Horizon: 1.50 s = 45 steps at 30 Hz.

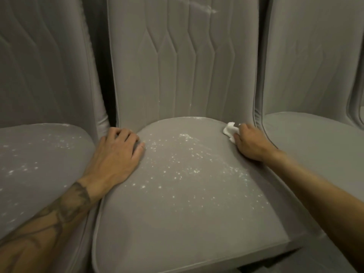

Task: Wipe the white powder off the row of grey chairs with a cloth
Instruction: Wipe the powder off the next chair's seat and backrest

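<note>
Three grey upholstered chairs stand side by side. The middle chair's seat [187, 213] carries scattered white powder [183, 164] across its centre, and a white smear [208, 8] marks the top of its backrest. My right hand [248, 142] grips a small crumpled white cloth [230, 131] at the seat's back right corner. My left hand [118, 154] rests flat on the seat's left edge with its fingers spread. The left chair's seat [39, 174] also shows powder specks [29, 166].
The right chair's seat [315, 138] looks free of powder. A dark gap [110, 115] runs between the left and middle backrests. A dark space [266, 261] shows below the middle seat's front edge.
</note>
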Tool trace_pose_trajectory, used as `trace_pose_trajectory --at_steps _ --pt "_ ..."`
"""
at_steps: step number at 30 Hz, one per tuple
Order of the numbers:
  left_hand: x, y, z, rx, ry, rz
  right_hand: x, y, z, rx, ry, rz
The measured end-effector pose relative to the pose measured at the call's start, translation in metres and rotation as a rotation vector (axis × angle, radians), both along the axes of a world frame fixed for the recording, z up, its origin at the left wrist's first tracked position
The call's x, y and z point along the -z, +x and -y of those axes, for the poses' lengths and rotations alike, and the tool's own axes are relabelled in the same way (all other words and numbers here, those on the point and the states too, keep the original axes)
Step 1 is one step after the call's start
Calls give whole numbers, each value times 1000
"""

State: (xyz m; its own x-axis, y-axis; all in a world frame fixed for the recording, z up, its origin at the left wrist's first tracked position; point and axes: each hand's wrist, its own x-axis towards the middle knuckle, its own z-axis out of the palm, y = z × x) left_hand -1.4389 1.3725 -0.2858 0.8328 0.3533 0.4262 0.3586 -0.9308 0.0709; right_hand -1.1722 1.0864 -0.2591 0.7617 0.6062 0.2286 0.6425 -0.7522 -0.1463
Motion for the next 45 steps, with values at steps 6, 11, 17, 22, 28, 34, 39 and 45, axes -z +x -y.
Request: trace_pose_trajectory --at_steps 6,11,17,22,28,34,39,45 --pt "-1 -2 0 11 -37 -14 0 -52 13 -384 16 -11" --pt "-2 0 1 6 -21 -9 -2 1 8 -65 43 -41" --pt "0 -1 0 -5 -4 -6 1 -51 20 -390 32 -15" --pt "-2 0 1 -2 2 -8 -2 1 19 -94 23 -32" --pt "-3 -2 -1 20 -39 -8 2 -57 22 -379 35 -34" --pt "-14 -16 5 45 -121 21 -4 -1 41 -80 7 -61" --pt "-3 -26 14 34 -80 -28 1 -43 37 -202 49 -18" --pt "2 -25 11 21 -48 -23 -2 -27 60 -226 17 -58"
